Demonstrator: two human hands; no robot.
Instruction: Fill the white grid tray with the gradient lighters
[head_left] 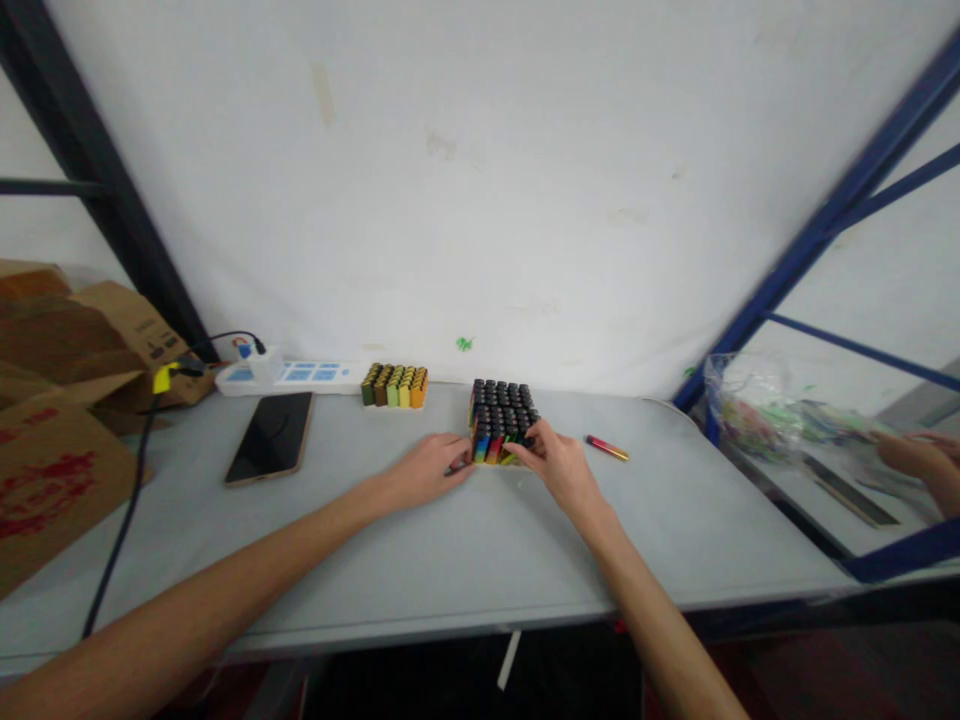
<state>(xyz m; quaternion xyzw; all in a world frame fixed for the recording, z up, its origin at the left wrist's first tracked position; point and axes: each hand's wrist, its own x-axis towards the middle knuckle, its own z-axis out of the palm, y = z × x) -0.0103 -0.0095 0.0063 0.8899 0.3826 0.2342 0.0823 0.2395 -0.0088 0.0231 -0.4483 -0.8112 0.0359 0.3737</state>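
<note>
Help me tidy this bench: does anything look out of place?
One red-and-yellow lighter lies flat on the table, apart from the upright block of lighters that the left hand and right hand touch. Nothing looks spilled or damaged.

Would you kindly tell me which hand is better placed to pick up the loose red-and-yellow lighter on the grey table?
Probably the right hand: it rests nearest the red-and-yellow lighter, while the left hand sits across the block of black-topped coloured lighters.

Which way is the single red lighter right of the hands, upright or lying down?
Lying down: the loose lighter rests lengthwise on the table, apart from the block of lighters.
</note>
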